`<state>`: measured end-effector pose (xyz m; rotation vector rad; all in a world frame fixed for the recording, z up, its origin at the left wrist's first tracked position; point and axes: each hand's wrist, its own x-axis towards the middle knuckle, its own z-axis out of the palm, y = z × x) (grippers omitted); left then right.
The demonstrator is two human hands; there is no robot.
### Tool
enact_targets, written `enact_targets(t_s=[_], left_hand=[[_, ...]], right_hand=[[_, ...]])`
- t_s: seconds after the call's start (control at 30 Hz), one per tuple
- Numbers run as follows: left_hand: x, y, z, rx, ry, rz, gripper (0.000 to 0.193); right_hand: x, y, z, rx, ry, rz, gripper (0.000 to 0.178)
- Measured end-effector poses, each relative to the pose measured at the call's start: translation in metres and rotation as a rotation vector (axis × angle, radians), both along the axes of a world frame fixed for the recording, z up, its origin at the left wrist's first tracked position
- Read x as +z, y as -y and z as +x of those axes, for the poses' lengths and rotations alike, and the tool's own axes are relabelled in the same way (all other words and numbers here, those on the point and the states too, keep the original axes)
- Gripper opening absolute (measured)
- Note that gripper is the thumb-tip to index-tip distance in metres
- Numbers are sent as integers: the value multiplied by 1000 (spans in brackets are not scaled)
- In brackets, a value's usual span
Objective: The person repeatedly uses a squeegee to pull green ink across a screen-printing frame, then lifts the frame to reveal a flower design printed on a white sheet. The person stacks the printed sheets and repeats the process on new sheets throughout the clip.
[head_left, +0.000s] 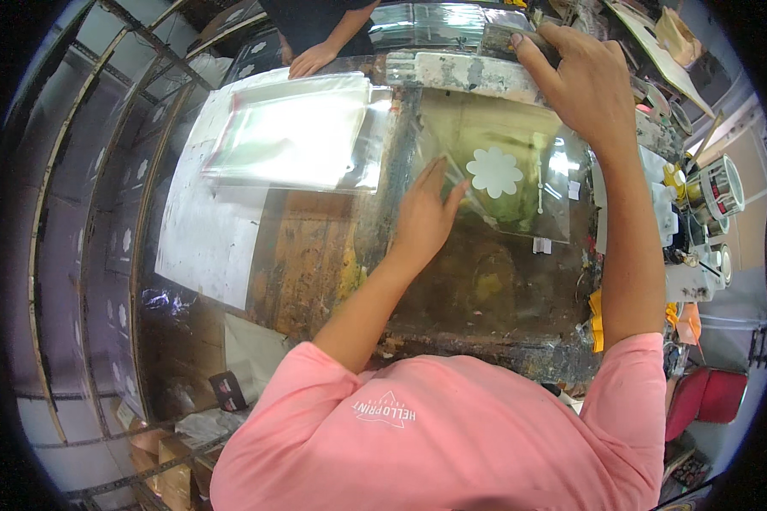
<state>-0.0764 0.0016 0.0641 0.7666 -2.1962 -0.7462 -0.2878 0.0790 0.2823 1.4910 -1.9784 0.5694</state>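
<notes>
My left hand [424, 217] is at the left edge of a clear plastic sheet [520, 209], thumb and fingers on either side of the edge, which looks slightly lifted there. A white scalloped flower shape [494, 173] shows on the sheet, over a yellow-green area of the worktable. Farther off at the upper right, my right hand [590, 85] is closed around a worn, grey-stained wooden bar [507, 41], thumb on its near side. What the bar joins onto is hard to make out.
A stack of clear plastic sheets [294, 128] lies left on white paper [204, 230]. Beyond it, a co-worker's hand [314, 60] rests at the sheets' far edge. Rack rails [81, 238] stand far left. Paint-stained tubs [720, 187] crowd the right side, with a red chair [707, 396] lower right.
</notes>
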Motion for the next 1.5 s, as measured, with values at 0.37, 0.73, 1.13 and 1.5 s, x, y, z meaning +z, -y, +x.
enact_targets(t_s=[0.37, 0.73, 1.13, 1.5], left_hand=[[67, 82, 75, 252, -184, 357, 54], [33, 325, 257, 668, -18, -78, 53], [4, 146, 151, -5, 279, -589, 49], [17, 167, 147, -30, 363, -425, 21]], right_hand=[[4, -1, 0, -5, 33, 18, 49], [-4, 4, -9, -8, -32, -68, 50], [2, 1, -5, -10, 38, 10, 52], [-8, -4, -2, -20, -19, -14, 52]])
